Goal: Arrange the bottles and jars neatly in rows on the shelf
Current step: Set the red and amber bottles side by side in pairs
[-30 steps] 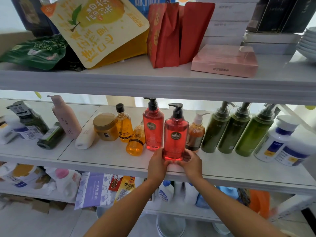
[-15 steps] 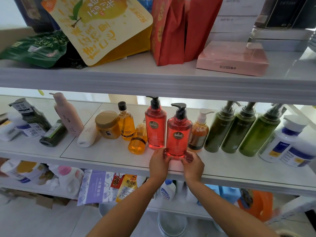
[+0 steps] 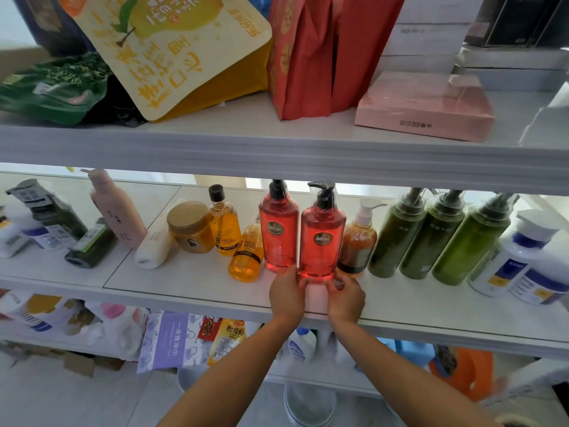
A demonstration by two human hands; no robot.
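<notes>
A red pump bottle (image 3: 321,238) stands upright on the middle white shelf (image 3: 191,282). My left hand (image 3: 287,293) and my right hand (image 3: 346,295) grip its base from both sides. A second red pump bottle (image 3: 278,229) stands just to its left, almost touching. An amber pump bottle (image 3: 357,241) stands right behind on the right, then three green pump bottles (image 3: 431,238) in a row. Left of the red pair, an orange bottle (image 3: 246,257) lies tilted, with an upright orange bottle (image 3: 224,224) and a tan-lidded jar (image 3: 191,226) behind it.
Further left lie a white bottle (image 3: 154,245), a leaning pink bottle (image 3: 118,208) and dark green bottles (image 3: 89,246). White tubs (image 3: 520,266) lean at the right end. The upper shelf edge (image 3: 277,155) overhangs the bottle tops. Bags and bottles fill the lower shelf.
Both hands have nudged the red pump bottle slightly back and left, closer to the other red bottle. The view has shifted a little closer.
</notes>
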